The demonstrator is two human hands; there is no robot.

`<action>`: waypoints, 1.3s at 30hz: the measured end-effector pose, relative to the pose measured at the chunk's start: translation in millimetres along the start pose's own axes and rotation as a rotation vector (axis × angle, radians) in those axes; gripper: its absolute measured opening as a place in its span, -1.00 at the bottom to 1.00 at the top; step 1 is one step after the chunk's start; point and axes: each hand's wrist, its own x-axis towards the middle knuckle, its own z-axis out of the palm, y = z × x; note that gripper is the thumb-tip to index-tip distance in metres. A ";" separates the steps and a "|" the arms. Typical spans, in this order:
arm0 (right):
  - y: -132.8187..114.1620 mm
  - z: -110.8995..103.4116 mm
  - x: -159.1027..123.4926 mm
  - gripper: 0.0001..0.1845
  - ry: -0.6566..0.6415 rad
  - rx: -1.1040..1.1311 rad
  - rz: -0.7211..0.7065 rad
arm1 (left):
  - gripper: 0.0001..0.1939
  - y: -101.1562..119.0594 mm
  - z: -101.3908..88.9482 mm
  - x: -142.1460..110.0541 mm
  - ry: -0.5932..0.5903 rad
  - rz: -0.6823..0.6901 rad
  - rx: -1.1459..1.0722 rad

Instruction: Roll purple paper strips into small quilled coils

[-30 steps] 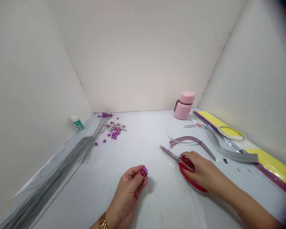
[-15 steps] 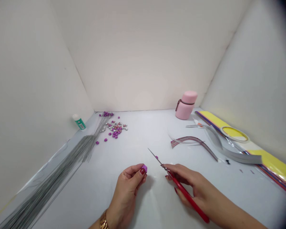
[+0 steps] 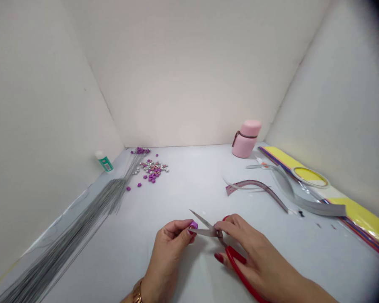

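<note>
Plainly red-handled scissors (image 3: 231, 253), blades (image 3: 206, 232) apart

Pinching a small shiny purple star (image 3: 193, 225) between thumb and fingers of the left hand (image 3: 170, 246); gripping red-handled metal scissors (image 3: 217, 233) in the right hand (image 3: 255, 252), with blades spread near the star, contact unclear. Below, a smooth white tabletop (image 3: 189, 176). To the left, a long bundle of thin grey wires (image 3: 94, 208), a green-and-white cylindrical tube (image 3: 105, 163) and scattered tiny purple, silver and pinkish stars (image 3: 154, 169). At back right, a pink lidded bottle (image 3: 243, 148). Nearer, a curved dotted mauve strip (image 3: 263, 187), a curling silver-grey strip (image 3: 309, 205) and a white ring-shaped tape roll (image 3: 316, 184) on yellow plastic-wrapped sheets (image 3: 364, 224).
</note>
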 end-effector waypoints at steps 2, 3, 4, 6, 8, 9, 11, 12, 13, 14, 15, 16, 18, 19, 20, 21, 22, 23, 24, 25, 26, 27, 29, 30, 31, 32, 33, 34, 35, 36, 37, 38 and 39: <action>-1.6 3.4 -0.5 -0.76 0.001 -0.035 -0.009 | -0.89 0.4 1.1 -1.2 -0.021 -0.003 0.016; -2.0 4.9 -0.4 -0.74 -0.003 -0.048 -0.012 | -0.89 0.9 1.7 -2.0 -0.028 -0.007 0.020; -2.0 6.0 -0.1 -0.73 -0.005 -0.061 -0.013 | -0.88 1.3 2.2 -2.7 -0.033 -0.012 0.022; -1.4 7.7 1.0 -0.72 -0.001 -0.086 -0.013 | -0.87 2.0 2.8 -3.7 -0.040 -0.010 0.026; -0.4 8.6 2.0 -0.72 0.007 -0.107 -0.016 | -0.87 2.0 2.6 -3.8 -0.045 0.008 0.041; 0.1 8.9 2.4 -0.71 0.007 -0.113 -0.019 | -0.88 2.0 2.3 -3.6 -0.044 0.017 0.056; 0.7 9.2 2.6 -0.72 0.005 -0.117 -0.022 | -0.89 2.0 1.7 -3.1 -0.033 0.027 0.087; 0.8 9.2 2.6 -0.73 0.003 -0.117 -0.021 | -0.90 2.2 1.4 -2.9 -0.025 0.027 0.100; 0.8 9.3 2.4 -0.74 0.002 -0.117 -0.020 | -0.90 2.4 1.2 -2.7 -0.024 0.028 0.109; 0.7 9.5 2.3 -0.75 0.003 -0.117 -0.017 | -0.90 2.6 1.1 -2.7 -0.026 0.033 0.111; 0.5 9.8 2.1 -0.75 0.005 -0.119 -0.016 | -0.90 2.7 1.1 -2.8 -0.034 0.042 0.110; 0.4 10.1 2.1 -0.75 0.008 -0.123 -0.018 | -0.90 2.7 1.0 -2.8 -0.045 0.052 0.105; 0.4 11.2 2.1 -0.72 0.020 -0.136 -0.026 | -0.91 2.4 1.0 -3.0 -0.058 0.061 0.090; 0.6 11.8 2.2 -0.70 0.025 -0.143 -0.032 | -0.91 2.2 0.9 -3.1 -0.060 0.059 0.082; 1.0 12.3 2.3 -0.69 0.029 -0.150 -0.037 | -0.90 1.9 0.9 -3.1 -0.057 0.054 0.078; 1.4 12.8 2.4 -0.69 0.034 -0.157 -0.043 | -0.90 1.7 0.7 -3.2 -0.057 0.050 0.076; 2.0 13.2 2.4 -0.69 0.038 -0.165 -0.048 | -0.90 1.6 0.6 -3.2 -0.055 0.048 0.078; 2.6 13.6 2.3 -0.68 0.041 -0.173 -0.054 | -0.90 1.6 0.5 -3.3 -0.056 0.050 0.085; 3.2 13.9 2.1 -0.68 0.046 -0.182 -0.060 | -0.90 1.7 0.4 -3.3 -0.059 0.054 0.094; 3.7 14.2 1.9 -0.67 0.052 -0.192 -0.067 | -0.90 1.9 0.4 -3.3 -0.061 0.058 0.103; 4.2 14.4 1.7 -0.66 0.059 -0.202 -0.072 | -0.91 2.2 0.6 -3.3 -0.062 0.061 0.111; 4.6 14.6 1.5 -0.65 0.064 -0.211 -0.077 | -0.91 2.5 0.8 -3.3 -0.064 0.063 0.118; 5.1 14.8 1.3 -0.65 0.073 -0.220 -0.085 | -0.93 3.1 1.5 -3.4 -0.069 0.069 0.126; 5.3 14.8 1.4 -0.66 0.074 -0.221 -0.085 | -0.93 3.4 1.9 -3.5 -0.074 0.072 0.126; 5.6 14.8 1.5 -0.66 0.072 -0.220 -0.085 | -0.93 3.6 2.2 -3.6 -0.080 0.074 0.125; 6.0 14.9 1.7 -0.67 0.069 -0.218 -0.082 | -0.93 3.7 2.5 -3.8 -0.086 0.076 0.122; 6.5 14.9 1.9 -0.67 0.063 -0.218 -0.079 | -0.94 3.7 2.6 -4.0 -0.090 0.076 0.120; 6.9 15.1 2.0 -0.67 0.057 -0.221 -0.075 | -0.94 3.7 2.5 -4.2 -0.094 0.076 0.117; 7.2 15.3 2.1 -0.67 0.052 -0.226 -0.071 | -0.95 3.5 2.2 -4.4 -0.098 0.077 0.115; 7.3 15.5 2.2 -0.66 0.047 -0.233 -0.069 | -0.95 3.3 1.9 -4.6 -0.101 0.075 0.115; 7.0 15.7 2.2 -0.67 0.042 -0.240 -0.067 | -0.95 3.2 1.6 -4.7 -0.099 0.073 0.116; 6.6 15.7 2.2 -0.67 0.040 -0.247 -0.067 | -0.94 3.1 1.3 -4.9 -0.096 0.066 0.114; 6.1 15.4 2.3 -0.69 0.041 -0.253 -0.071 | -0.94 3.1 1.4 -5.2 -0.092 0.051 0.110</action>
